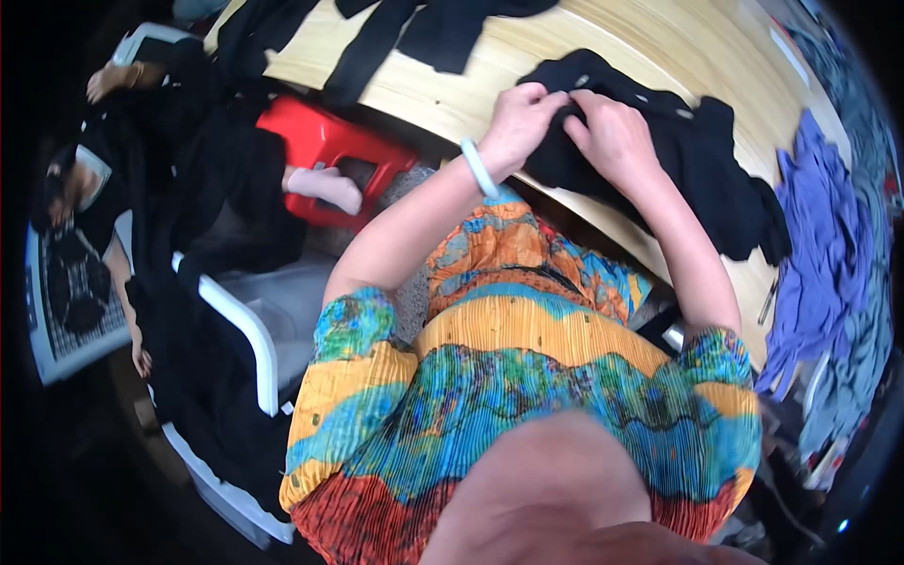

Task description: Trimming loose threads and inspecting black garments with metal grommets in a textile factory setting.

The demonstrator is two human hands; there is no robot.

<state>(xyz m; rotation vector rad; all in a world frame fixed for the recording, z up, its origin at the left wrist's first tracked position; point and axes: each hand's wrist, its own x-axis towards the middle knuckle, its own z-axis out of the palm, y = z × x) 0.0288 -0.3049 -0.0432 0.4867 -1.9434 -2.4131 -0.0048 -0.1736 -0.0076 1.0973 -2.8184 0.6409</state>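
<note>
A black knitted-looking garment (697, 160) lies partly bunched on the pale wooden table (697, 56) in front of me. Several small light spots show along its far side. My left hand (523, 122), below a pale bangle (479, 168), pinches the garment's left part between thumb and fingers. Close beside it my right hand (614, 137) is bent over the same part, its fingertips almost meeting the left ones. Whatever small detail sits between the fingertips is too hidden to make out.
More black garments (438, 38) lie at the table's far left. Purple cloth (819, 245) and blue-grey cloth (862, 311) hang at the right, near a thin dark tool (767, 306). To the left, another person's socked foot (325, 188) rests by a red stool (311, 132); a white-armed chair (235, 325) stands nearer.
</note>
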